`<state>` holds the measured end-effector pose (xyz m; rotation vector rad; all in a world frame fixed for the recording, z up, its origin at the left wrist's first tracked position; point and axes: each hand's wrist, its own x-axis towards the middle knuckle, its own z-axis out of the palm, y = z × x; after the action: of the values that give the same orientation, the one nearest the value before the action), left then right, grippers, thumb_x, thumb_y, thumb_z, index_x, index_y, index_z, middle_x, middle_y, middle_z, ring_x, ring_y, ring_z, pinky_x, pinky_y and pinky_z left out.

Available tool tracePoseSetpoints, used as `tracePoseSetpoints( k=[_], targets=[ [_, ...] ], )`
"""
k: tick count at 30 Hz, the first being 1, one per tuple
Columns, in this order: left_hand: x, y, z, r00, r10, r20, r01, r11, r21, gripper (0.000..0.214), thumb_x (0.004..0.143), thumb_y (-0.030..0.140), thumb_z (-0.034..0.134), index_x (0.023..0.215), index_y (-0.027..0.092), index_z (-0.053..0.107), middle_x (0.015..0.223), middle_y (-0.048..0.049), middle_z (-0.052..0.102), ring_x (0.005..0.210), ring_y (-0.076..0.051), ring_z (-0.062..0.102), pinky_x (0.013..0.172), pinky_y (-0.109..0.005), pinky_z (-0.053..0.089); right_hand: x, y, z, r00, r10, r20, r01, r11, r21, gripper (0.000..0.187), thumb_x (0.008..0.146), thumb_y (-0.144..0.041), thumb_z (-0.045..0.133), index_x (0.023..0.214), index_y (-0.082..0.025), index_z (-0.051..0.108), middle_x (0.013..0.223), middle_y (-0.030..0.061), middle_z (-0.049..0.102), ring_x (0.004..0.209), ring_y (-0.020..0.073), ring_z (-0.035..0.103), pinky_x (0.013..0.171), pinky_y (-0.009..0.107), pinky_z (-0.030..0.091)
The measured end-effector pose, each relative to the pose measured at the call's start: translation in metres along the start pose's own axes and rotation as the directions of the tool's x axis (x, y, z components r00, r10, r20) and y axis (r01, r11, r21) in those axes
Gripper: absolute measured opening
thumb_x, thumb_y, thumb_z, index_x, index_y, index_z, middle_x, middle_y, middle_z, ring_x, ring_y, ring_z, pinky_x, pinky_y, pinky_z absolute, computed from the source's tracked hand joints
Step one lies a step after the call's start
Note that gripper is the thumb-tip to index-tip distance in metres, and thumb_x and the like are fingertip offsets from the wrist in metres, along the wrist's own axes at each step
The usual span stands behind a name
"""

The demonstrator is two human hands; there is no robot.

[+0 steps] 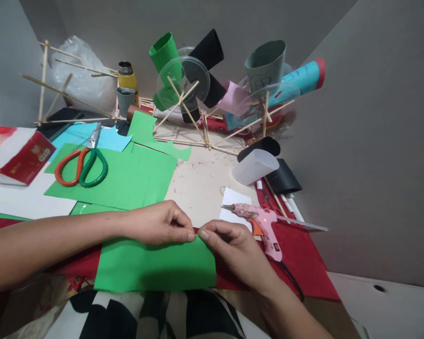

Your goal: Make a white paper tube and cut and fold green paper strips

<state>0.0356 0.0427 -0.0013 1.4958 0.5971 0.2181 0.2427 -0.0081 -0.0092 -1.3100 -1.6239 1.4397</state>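
Note:
A sheet of green craft paper (pixel 155 268) hangs over the table's front edge. My left hand (pixel 162 223) pinches its upper edge between thumb and forefinger. Close beside it, my right hand (pixel 231 242) pinches the same edge, with the two thumb tips nearly touching. Right of my right hand lies a pink glue gun (pixel 265 221), its small light lit, its nozzle over a white piece of paper (pixel 233 197). Scissors (pixel 88 165) with one orange and one green handle rest on more green sheets (pixel 127 179) at the left.
Wooden stick frames (pixel 183 108) with clear discs and green and black paper cups stand at the back. A grey cup (pixel 266 61) tops another wheel. Left are a red tissue pack (pixel 21 155), a plastic bag (pixel 83 75) and a yellow bottle (pixel 129 77). A white cup (pixel 256 167) lies right.

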Motion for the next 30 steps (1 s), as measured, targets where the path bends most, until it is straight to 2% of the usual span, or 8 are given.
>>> tracePoseSetpoints(
  k=[7, 13, 20, 23, 25, 27, 28, 30],
  targets=[
    [-0.001, -0.004, -0.016, 1.0, 0.011, 0.011, -0.013, 0.988, 0.153, 0.027, 0.087, 0.032, 0.054, 0.07, 0.011, 0.059, 0.061, 0.0033, 0.041, 0.057, -0.008, 0.034, 0.051, -0.019, 0.03, -0.014, 0.012, -0.015, 0.968, -0.173, -0.184, 0.122, 0.958, -0.26, 0.029, 0.09, -0.034, 0.057, 0.066, -0.018, 0.061, 0.058, -0.0026, 0.052, 0.056, 0.011, 0.046, 0.052, 0.021, 0.037],
    [-0.004, -0.002, -0.027, 0.998, 0.049, 0.027, -0.054, 0.96, 0.273, 0.031, 0.091, 0.035, 0.048, 0.069, 0.013, 0.054, 0.062, 0.0038, 0.037, 0.057, -0.009, 0.032, 0.054, -0.02, 0.03, -0.041, 0.018, -0.039, 0.927, -0.192, -0.323, 0.077, 0.938, -0.337, 0.025, 0.089, -0.034, 0.06, 0.07, -0.019, 0.065, 0.06, -0.0021, 0.057, 0.056, 0.0118, 0.051, 0.051, 0.02, 0.04],
    [-0.007, 0.006, -0.031, 0.996, 0.081, -0.032, -0.069, 0.959, 0.274, 0.036, 0.093, 0.038, 0.047, 0.065, 0.015, 0.045, 0.061, 0.0049, 0.033, 0.057, -0.008, 0.029, 0.053, -0.021, 0.028, -0.079, 0.026, -0.072, 0.826, -0.117, -0.551, -0.056, 0.956, -0.286, 0.025, 0.082, -0.043, 0.066, 0.071, -0.02, 0.069, 0.06, -0.0013, 0.059, 0.054, 0.0125, 0.05, 0.047, 0.019, 0.041],
    [-0.007, 0.003, -0.034, 0.99, 0.084, -0.111, -0.056, 0.971, 0.23, 0.036, 0.092, 0.041, 0.049, 0.068, 0.014, 0.052, 0.061, 0.0039, 0.041, 0.056, -0.009, 0.035, 0.054, -0.021, 0.031, -0.092, 0.028, -0.085, 0.735, -0.063, -0.675, -0.1, 0.975, -0.201, 0.028, 0.076, -0.047, 0.072, 0.069, -0.02, 0.07, 0.061, -0.0005, 0.06, 0.054, 0.0131, 0.051, 0.046, 0.02, 0.043],
    [-0.005, -0.001, -0.038, 0.955, 0.106, -0.276, -0.052, 0.979, 0.197, 0.034, 0.09, 0.042, 0.051, 0.073, 0.014, 0.058, 0.061, 0.0028, 0.047, 0.055, -0.009, 0.039, 0.054, -0.022, 0.032, -0.099, 0.027, -0.091, 0.618, -0.031, -0.785, -0.097, 0.988, -0.116, 0.028, 0.073, -0.048, 0.074, 0.07, -0.021, 0.07, 0.062, -0.0002, 0.062, 0.054, 0.0136, 0.052, 0.046, 0.02, 0.043],
    [-0.002, -0.004, -0.041, 0.863, 0.135, -0.487, -0.085, 0.989, 0.123, 0.032, 0.089, 0.043, 0.053, 0.077, 0.014, 0.06, 0.06, 0.0029, 0.049, 0.053, -0.009, 0.04, 0.052, -0.022, 0.032, -0.101, 0.024, -0.091, 0.523, -0.015, -0.852, -0.062, 0.996, -0.056, 0.027, 0.072, -0.047, 0.075, 0.073, -0.021, 0.07, 0.064, 0.0003, 0.063, 0.055, 0.0143, 0.053, 0.046, 0.021, 0.044],
    [0.0, -0.004, -0.042, 0.808, 0.149, -0.569, -0.127, 0.989, 0.079, 0.031, 0.088, 0.044, 0.054, 0.08, 0.015, 0.061, 0.063, 0.0022, 0.052, 0.054, -0.009, 0.043, 0.053, -0.022, 0.034, -0.1, 0.021, -0.089, 0.512, -0.019, -0.859, -0.045, 0.998, -0.048, 0.026, 0.073, -0.047, 0.075, 0.074, -0.021, 0.07, 0.065, 0.0005, 0.063, 0.055, 0.0146, 0.053, 0.046, 0.022, 0.044],
    [0.0, 0.003, -0.04, 0.721, 0.19, -0.666, -0.227, 0.973, 0.032, 0.028, 0.088, 0.043, 0.056, 0.089, 0.016, 0.062, 0.078, -0.0015, 0.062, 0.065, -0.011, 0.054, 0.062, -0.024, 0.042, -0.093, 0.012, -0.08, 0.578, -0.066, -0.813, -0.014, 0.996, -0.09, 0.026, 0.076, -0.046, 0.072, 0.074, -0.02, 0.069, 0.064, 0.0007, 0.061, 0.054, 0.0148, 0.052, 0.045, 0.022, 0.043]
  ],
)
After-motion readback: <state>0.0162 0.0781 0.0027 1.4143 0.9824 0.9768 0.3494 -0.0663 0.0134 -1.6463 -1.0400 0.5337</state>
